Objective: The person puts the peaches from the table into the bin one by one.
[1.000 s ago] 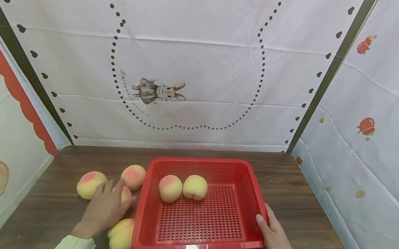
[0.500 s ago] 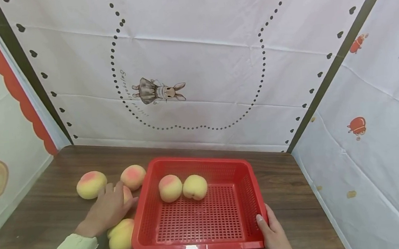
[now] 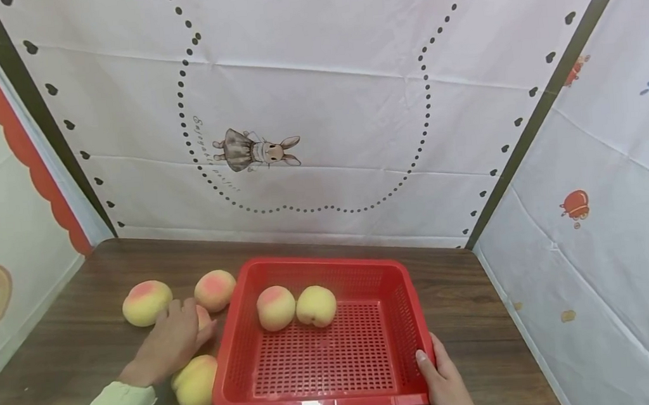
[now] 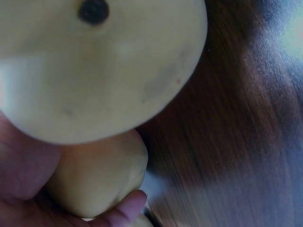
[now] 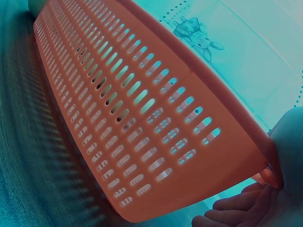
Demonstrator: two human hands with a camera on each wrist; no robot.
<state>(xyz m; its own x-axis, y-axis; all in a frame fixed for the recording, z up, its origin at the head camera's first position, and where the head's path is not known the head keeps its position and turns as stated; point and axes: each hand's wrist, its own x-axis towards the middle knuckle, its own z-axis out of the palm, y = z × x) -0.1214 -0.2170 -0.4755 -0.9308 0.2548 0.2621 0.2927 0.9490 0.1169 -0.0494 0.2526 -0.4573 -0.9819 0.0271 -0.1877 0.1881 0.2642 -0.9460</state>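
Note:
On the left, my left hand (image 3: pixel 164 345) curls over a peach (image 3: pixel 202 317), which it mostly hides in the head view. The left wrist view shows that peach (image 4: pixel 99 175) held between thumb and fingers, with another peach (image 4: pixel 104 80) close in front. My right hand (image 3: pixel 450 383) grips the right rim of a red plastic basket (image 3: pixel 320 368), thumb on top. In the right wrist view, fingers (image 5: pixel 241 208) curl under the rim of the basket (image 5: pixel 189 189). Two peaches, one on the left (image 3: pixel 276 308) and one on the right (image 3: pixel 316 306), sit side by side in the basket.
Around my left hand on the brown wooden table (image 3: pixel 465 318) lie a peach (image 3: pixel 147 303) at the far left, a peach (image 3: pixel 215 290) beside the basket's back corner, and a yellow peach (image 3: pixel 196 387) nearer me. White printed cloth (image 3: pixel 330 132) walls the table's back and sides.
The head view shifts slightly. My left hand stays over the same peach with hardly any movement, and my right hand keeps its hold on the basket.

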